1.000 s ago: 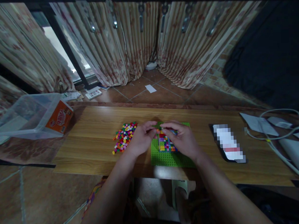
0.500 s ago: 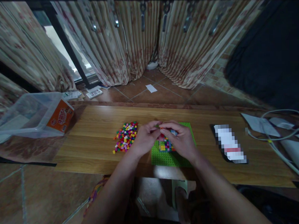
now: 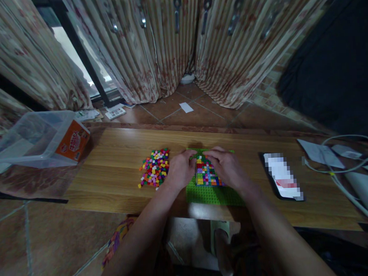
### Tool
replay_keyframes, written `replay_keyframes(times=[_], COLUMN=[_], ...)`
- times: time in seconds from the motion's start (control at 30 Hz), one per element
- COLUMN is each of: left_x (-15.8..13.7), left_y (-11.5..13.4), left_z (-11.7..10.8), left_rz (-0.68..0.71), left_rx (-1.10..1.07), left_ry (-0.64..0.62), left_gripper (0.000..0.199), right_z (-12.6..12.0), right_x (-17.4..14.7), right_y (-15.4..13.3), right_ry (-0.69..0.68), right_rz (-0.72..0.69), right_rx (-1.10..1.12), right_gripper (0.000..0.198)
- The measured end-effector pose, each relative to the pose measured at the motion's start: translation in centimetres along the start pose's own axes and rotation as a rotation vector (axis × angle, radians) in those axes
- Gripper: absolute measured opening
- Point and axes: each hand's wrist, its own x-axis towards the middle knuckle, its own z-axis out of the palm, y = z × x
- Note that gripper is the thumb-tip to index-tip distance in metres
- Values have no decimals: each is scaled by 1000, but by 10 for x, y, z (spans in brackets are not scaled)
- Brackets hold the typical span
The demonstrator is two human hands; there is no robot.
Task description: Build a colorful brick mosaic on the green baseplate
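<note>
A green studded baseplate lies on the wooden table, carrying a patch of small multicoloured bricks. At the patch's left edge is my left hand, its thumb and fingers bent closely together; anything between them is hidden. My right hand reaches over the patch's upper right, fingertips drawn together at its upper rows. Whatever those fingertips pinch is too small to make out. To the left of my left hand, a loose pile of small coloured bricks is spread on the table.
A phone lies on the table to the right. Farther right are white cables and papers. A clear plastic bin with an orange label stands at the left. Curtains hang behind the table.
My hands have moved apart from their meeting point above the patch and come down to either side of it. More of the brick patch now shows between them.
</note>
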Motion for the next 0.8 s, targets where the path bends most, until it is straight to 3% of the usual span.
replay_keyframes(times=[0.13,0.33,0.6,0.8], left_x=[5,9,12,11], left_y=[-1,-2,-1,-3], left_z=[4,5,7,8], left_rz=[20,106,64,43], left_rx=[18,19,-7,-35], left_ry=[-20,-63,-57,-34], left_gripper=[30,26,25,23], right_z=[3,3,3,5], right_x=[3,6,6,7], right_y=[0,-1,0,-1], right_ry=[-21,-25,-25,-9], right_rz=[-63,-48,29,10], right_rx=[-42,-56,36,85], right_gripper=[31,44,43,39])
